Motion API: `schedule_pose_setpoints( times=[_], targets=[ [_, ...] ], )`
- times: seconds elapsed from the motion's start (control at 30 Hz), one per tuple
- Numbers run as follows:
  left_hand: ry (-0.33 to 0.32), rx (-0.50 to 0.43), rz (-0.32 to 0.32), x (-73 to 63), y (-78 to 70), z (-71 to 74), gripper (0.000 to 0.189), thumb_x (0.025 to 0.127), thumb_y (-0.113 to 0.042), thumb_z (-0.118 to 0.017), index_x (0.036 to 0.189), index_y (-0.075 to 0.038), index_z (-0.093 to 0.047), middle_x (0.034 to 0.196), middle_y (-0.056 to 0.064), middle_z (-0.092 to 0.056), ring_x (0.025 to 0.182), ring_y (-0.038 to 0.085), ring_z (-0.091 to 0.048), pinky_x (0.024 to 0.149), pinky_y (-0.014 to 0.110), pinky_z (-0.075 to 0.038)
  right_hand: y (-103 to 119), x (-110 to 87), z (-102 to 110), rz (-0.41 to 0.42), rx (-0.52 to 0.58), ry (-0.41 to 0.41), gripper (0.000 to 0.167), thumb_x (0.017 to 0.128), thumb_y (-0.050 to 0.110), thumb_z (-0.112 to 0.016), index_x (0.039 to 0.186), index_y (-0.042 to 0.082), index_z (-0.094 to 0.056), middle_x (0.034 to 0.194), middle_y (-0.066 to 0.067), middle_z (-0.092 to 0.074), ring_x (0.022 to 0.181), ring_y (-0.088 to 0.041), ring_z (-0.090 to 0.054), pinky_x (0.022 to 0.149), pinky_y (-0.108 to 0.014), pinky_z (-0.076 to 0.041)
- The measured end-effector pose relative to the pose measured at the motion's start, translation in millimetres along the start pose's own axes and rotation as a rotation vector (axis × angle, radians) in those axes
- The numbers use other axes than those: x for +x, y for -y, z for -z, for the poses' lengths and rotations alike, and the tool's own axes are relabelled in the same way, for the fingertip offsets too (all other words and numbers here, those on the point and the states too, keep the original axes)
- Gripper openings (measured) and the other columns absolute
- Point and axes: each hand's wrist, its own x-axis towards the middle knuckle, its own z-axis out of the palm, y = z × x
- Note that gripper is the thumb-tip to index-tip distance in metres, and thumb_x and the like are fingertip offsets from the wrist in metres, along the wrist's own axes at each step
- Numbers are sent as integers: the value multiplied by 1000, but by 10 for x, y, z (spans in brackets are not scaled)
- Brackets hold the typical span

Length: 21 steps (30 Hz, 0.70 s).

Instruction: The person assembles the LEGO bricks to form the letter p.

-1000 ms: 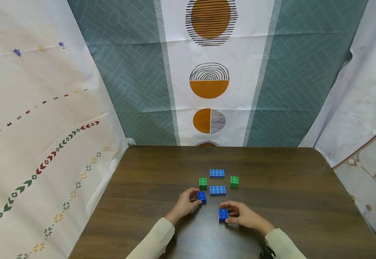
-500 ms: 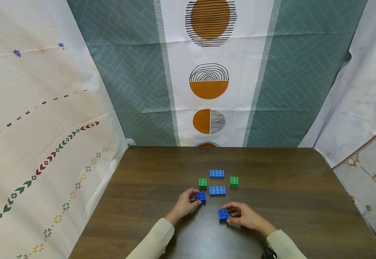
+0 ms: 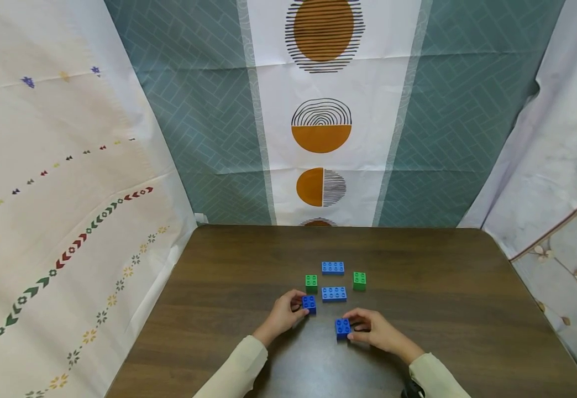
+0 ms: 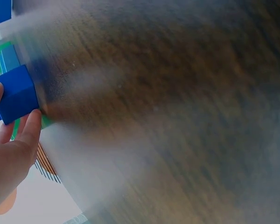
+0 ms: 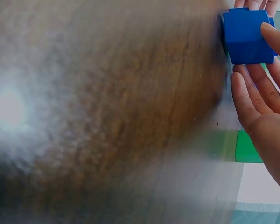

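Note:
In the head view my left hand pinches a small dark blue building brick between thumb and fingers, just in front of a green brick. My right hand holds a second small blue brick nearer the table's front, its thumb and fingertips at the brick's right side. In the left wrist view, thumb and fingers lie on opposite sides of the blue brick. The right wrist view has the thumb on its blue brick, with fingers below it.
Beyond the hands, two longer blue bricks lie one behind the other on the brown wooden table. Another green brick stands to their right. Patterned cloths hang behind and beside the table.
The right hand's fingers have shifted slightly right along its brick, and that brick has moved a touch away from me. My left hand and its brick look still.

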Motion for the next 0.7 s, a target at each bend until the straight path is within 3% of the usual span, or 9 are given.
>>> schedule_pose_setpoints(
  times=[0.7],
  targets=[
    [-9,-7,5,1,-14,-16,31,86,-1,-70,116,1,-59,107,13,-63,102,28,-60,87,38,-54,30,262,-56,11,-48,-165,35,87,13,-72,118,2,-61,119,-19,-61,108,-37,-59,86,-42,-54]
  ],
)
